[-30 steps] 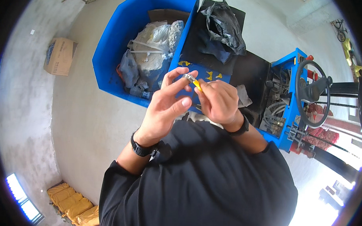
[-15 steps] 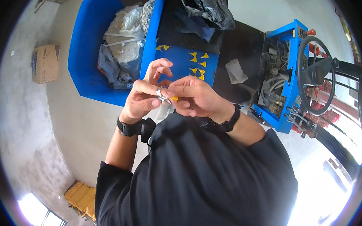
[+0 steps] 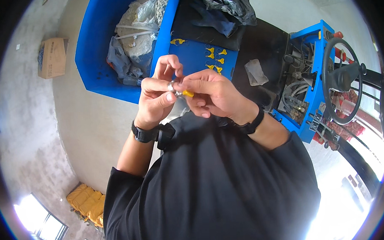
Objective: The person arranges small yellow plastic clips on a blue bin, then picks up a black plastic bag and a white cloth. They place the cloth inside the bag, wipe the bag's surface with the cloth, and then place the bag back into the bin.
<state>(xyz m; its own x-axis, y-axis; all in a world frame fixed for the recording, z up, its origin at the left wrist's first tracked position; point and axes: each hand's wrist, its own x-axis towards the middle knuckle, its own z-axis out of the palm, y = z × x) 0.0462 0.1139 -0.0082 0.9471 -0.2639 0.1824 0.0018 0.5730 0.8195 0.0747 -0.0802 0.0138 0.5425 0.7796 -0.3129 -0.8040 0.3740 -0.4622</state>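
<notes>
My left hand (image 3: 157, 93) pinches a small silvery metal ring (image 3: 178, 94) between thumb and index finger, its other fingers curled above. Another shiny band (image 3: 170, 86) circles or lies against its index finger; I cannot tell which. My right hand (image 3: 218, 93) meets it from the right, fingers closed around a small yellow key-shaped piece (image 3: 188, 93) at the metal ring. The right fingertips hide part of both. Beyond the hands, several similar yellow pieces (image 3: 221, 60) with thin rings lie on a blue panel (image 3: 192, 54), and more yellow pieces (image 3: 178, 41) sit at its left edge.
A blue bin (image 3: 88, 60) at the far left holds a large stone (image 3: 134, 46) and plastic bags. A black plastic bag (image 3: 234, 8) lies behind the panel. Right of it are a clear packet (image 3: 256, 72) on a black surface and a blue machine frame (image 3: 309, 94) with a steering wheel (image 3: 324, 79).
The view has shifted slightly, so the surroundings sit a little lower and farther right. Both hands stay together at the metal ring, and more of the yellow piece shows between them.
</notes>
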